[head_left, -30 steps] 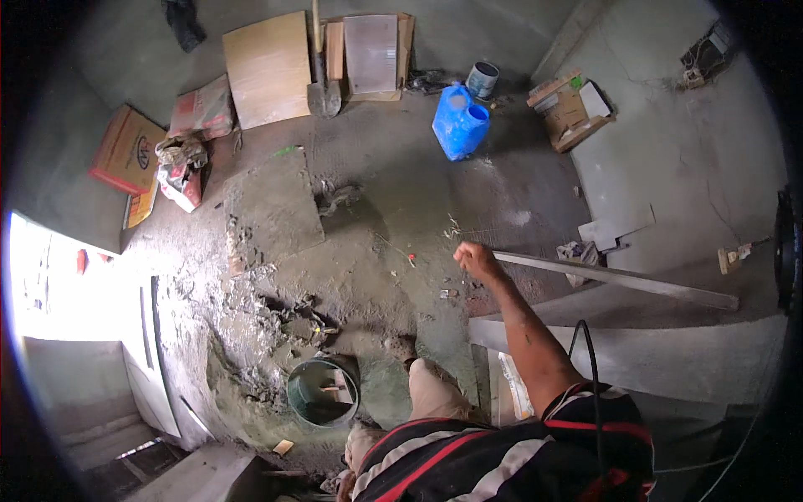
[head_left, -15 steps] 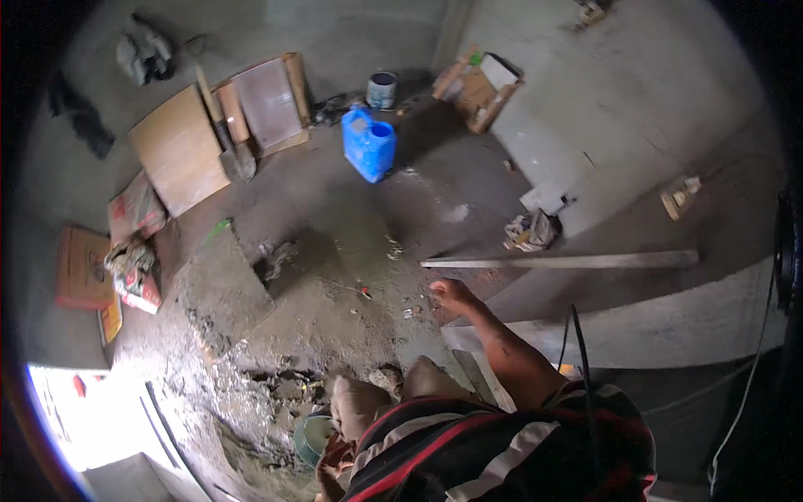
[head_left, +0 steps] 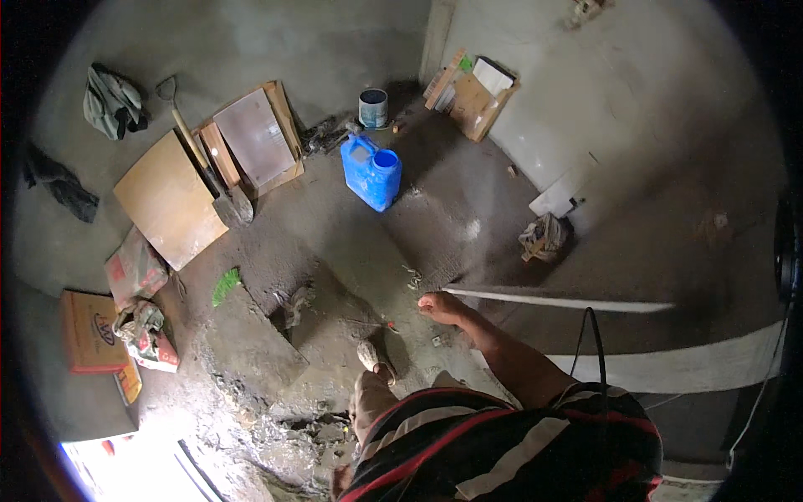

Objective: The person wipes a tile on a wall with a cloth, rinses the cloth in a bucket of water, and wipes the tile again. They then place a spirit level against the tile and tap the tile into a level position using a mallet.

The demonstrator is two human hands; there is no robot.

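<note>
Right hand (head_left: 441, 307) reached out over the wet, muddy floor (head_left: 351, 243), fingers curled in loosely; could not tell if they were together on anything or holding nothing. Pale bar (head_left: 560, 299) was the nearest thing: its near end sat just beside the knuckles, the rest running off to the right of the grip; contact could not be told. Left hand could not be made out, so its grip could not be told either. Beyond the right hand and a bit left stood 1 blue jerrycan (head_left: 372, 177), with 1 small tin (head_left: 373, 109) farther behind it. Right of the grip and farther out, 1 crumpled bag (head_left: 544, 238) lay near the wall. Well left of the grip: 1 green brush-like piece (head_left: 226, 287), 1 shovel (head_left: 241, 205) leaning by boards, 1 cardboard box (head_left: 92, 333). 1 foot (head_left: 368, 355) was planted left of the hand, nearer the body.
</note>
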